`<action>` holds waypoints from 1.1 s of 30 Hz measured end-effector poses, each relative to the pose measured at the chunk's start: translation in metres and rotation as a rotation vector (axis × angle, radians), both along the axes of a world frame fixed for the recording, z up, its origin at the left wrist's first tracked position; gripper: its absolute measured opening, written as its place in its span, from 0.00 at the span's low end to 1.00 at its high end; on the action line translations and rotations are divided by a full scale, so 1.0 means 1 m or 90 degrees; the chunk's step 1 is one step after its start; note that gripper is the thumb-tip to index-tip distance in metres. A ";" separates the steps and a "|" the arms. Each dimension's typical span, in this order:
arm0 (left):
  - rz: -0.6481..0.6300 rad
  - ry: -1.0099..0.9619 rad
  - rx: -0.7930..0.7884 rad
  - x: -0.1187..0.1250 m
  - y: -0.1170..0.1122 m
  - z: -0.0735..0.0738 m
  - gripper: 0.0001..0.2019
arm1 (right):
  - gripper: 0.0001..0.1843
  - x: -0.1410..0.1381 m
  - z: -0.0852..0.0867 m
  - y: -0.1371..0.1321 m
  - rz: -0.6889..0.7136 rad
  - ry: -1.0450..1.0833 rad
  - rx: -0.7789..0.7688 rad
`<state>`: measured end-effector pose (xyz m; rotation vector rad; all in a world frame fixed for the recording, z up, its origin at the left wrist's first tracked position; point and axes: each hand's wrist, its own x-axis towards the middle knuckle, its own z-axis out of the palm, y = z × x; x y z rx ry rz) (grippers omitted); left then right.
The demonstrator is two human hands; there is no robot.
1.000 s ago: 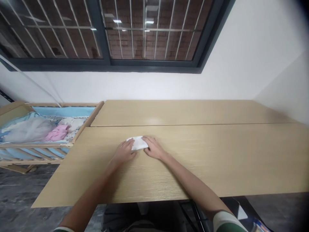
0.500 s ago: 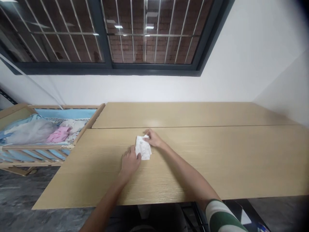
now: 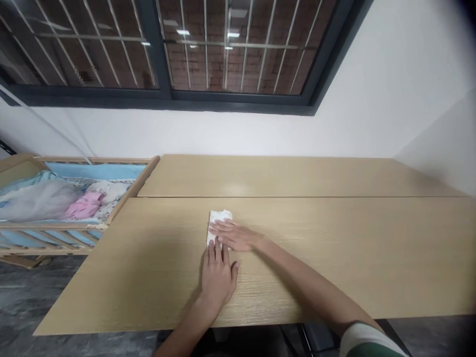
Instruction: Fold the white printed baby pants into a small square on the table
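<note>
A small folded white piece (image 3: 220, 215), tissue or thin cloth, lies flat on the light wood table (image 3: 334, 248), left of its middle. My right hand (image 3: 238, 235) rests across it from the right, fingers stretched out and palm down. Below it, my left hand (image 3: 217, 272) lies flat with its fingers straight and the thumb apart. Its fingertips reach the piece's lower edge and meet the fingers of my right hand. Both hands cover part of the white piece, mainly its lower right.
A wooden cot (image 3: 122, 198) with blue lining stands against the table's left end, holding a pink cloth (image 3: 86, 205) and other bedding. A raised or separate wood strip (image 3: 278, 173) runs along the white wall (image 3: 238, 134). Above is a dark-framed window (image 3: 238, 103) with bars.
Both hands have gone from pinching the white piece's edges to lying flat. My right hand came down over it, and my left moved to its lower edge. The view shifted slightly.
</note>
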<state>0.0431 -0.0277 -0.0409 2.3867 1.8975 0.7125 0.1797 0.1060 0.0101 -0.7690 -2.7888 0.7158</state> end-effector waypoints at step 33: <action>-0.010 -0.229 -0.282 -0.204 -0.108 0.098 0.22 | 0.12 -0.129 0.002 -0.148 -0.232 0.384 -0.050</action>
